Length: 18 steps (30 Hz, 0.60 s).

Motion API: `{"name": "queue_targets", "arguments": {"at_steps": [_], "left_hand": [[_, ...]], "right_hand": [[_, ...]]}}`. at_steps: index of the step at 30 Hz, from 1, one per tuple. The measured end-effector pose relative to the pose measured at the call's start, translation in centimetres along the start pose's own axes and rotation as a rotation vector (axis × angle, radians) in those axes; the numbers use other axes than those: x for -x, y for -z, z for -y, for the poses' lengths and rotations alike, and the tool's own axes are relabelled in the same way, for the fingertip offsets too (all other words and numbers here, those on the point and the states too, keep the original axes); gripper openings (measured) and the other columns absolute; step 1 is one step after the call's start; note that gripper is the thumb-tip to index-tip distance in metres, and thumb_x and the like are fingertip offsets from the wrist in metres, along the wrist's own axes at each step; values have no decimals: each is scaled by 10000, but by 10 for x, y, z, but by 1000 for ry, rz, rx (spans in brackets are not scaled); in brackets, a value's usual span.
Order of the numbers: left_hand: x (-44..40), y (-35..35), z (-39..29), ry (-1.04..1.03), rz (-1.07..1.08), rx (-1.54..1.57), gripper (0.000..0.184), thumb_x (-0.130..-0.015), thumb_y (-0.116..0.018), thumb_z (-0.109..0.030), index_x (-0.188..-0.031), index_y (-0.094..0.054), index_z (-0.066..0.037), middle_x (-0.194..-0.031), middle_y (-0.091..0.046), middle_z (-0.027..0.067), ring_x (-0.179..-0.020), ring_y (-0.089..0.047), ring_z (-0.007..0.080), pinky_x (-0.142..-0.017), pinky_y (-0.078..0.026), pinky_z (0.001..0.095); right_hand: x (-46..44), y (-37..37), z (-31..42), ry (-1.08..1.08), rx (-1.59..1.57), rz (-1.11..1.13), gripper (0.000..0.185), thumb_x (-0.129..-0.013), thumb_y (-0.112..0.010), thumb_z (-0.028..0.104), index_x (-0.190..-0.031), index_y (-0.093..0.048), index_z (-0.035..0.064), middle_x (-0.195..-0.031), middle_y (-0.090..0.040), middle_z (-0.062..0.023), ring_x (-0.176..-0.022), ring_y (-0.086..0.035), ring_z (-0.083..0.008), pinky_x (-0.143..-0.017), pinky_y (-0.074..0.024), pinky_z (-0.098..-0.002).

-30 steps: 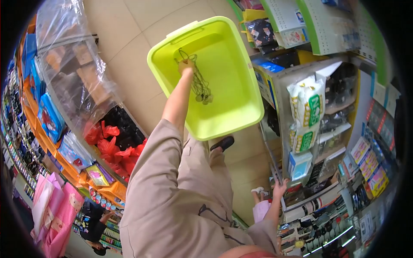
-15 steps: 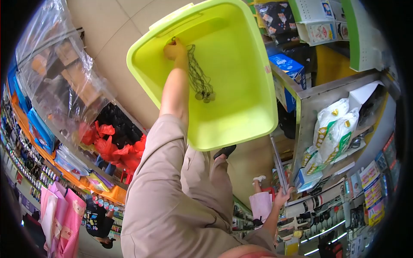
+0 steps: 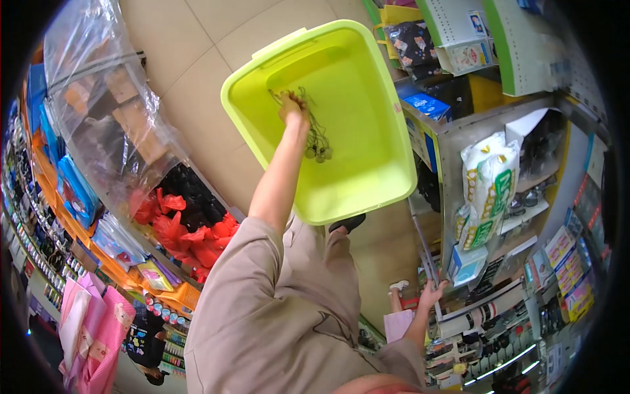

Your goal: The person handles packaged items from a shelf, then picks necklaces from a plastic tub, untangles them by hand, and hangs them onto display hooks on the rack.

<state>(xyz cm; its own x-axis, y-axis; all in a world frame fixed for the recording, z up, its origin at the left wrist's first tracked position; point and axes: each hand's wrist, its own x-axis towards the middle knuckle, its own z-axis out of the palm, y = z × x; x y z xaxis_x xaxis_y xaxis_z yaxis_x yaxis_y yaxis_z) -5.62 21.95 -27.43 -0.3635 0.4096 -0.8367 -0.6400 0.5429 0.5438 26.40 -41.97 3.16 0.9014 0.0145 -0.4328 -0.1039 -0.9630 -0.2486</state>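
My left hand (image 3: 293, 110) reaches into a yellow-green plastic basket (image 3: 357, 125), its fingers closed round thin dark cords near the basket's upper left inside. The bunch of cords (image 3: 316, 131) trails down past the hand, with several small round discs (image 3: 319, 155) at the lower end, lying against the basket's inner surface. At the lower right, my right hand (image 3: 431, 295) is beside the end of a thin metal rail (image 3: 422, 240), its fingers apart. Whether it touches the rail is unclear.
Plastic-covered cartons (image 3: 138, 125) and red bags (image 3: 190, 230) line the left. On the right, a metal-edged shelf (image 3: 472, 121) bears white and green packs (image 3: 489, 190). A person in dark clothes (image 3: 146, 338) and another person's pink garment (image 3: 399, 324) appear at the bottom.
My left hand has moved away from the basket's left wall, right and downward. The basket looks smaller and farther off than half a second ago. My right hand remains by the rail.
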Motion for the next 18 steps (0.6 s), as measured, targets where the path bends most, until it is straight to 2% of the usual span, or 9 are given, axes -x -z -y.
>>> {"name": "queue_targets", "arguments": {"at_steps": [1, 3, 6, 10, 14, 15, 18], "left_hand": [[15, 7, -4, 75, 44, 26, 228, -1038, -563, -248, -1038, -640, -34, -768, -559, -13, -644, -509, 104, -573, -394, 266], [45, 25, -10, 150, 106, -30, 235, -1046, -545, -249, -1071, -645, -38, -740, -536, -20, -616, -484, 91, -551, -371, 256], [90, 48, -20, 139, 148, -248, 260, -1048, -530, -252, -1113, -650, -30, -711, -519, -21, -589, -468, 96, -544, -374, 259], [154, 70, -35, 107, 199, -476, 292, -1029, -512, -218, -1196, -631, -11, -697, -507, -13, -581, -459, 96, -537, -373, 252], [208, 102, -43, 31, 313, -601, 330, -1018, -471, -195, -1235, -614, 8, -693, -515, 6, -566, -461, 103, -531, -377, 258], [220, 108, -48, -46, 401, -625, 329, -1030, -481, -220, -1218, -615, 15, -696, -534, 16, -595, -495, 110, -559, -400, 262], [259, 115, -60, -210, 482, -606, 340, -1047, -515, -274, -1195, -618, 14, -692, -522, 17, -625, -508, 112, -614, -416, 262]], "right_hand": [[-3, 1, -4, -46, -11, 28, 834, -939, -716, 181, -1603, -250, -12, -1486, -508, -196, -693, -605, -147, -487, -461, -279], [-30, 2, -55, 143, 92, -23, 827, -940, -718, 201, -1589, -265, -38, -1570, -407, -221, -726, -622, -169, -490, -472, -287], [-11, 2, -15, 99, 117, 21, 825, -937, -732, 260, -1521, -308, -140, -1636, -231, -318, -1535, -255, -379, -1217, -286, -393], [-20, 1, -34, 256, 269, -7, 840, -948, -715, 322, -1507, -309, -157, -1614, -247, -348, -1533, -240, -407, -1253, -206, -410], [-25, 3, -35, 282, 255, 17, 821, -954, -705, 345, -1512, -329, -126, -1616, -231, -356, -1533, -231, -419, -1250, -210, -409], [-29, 5, -46, 295, 236, 27, 819, -952, -706, 349, -1516, -333, -115, -1618, -227, -354, -1534, -226, -420, -1249, -210, -408], [-37, 4, -61, 294, 278, 52, 839, -950, -702, 370, -1528, -317, -100, -1630, -203, -344, -1538, -209, -424, -1249, -208, -409]]}}
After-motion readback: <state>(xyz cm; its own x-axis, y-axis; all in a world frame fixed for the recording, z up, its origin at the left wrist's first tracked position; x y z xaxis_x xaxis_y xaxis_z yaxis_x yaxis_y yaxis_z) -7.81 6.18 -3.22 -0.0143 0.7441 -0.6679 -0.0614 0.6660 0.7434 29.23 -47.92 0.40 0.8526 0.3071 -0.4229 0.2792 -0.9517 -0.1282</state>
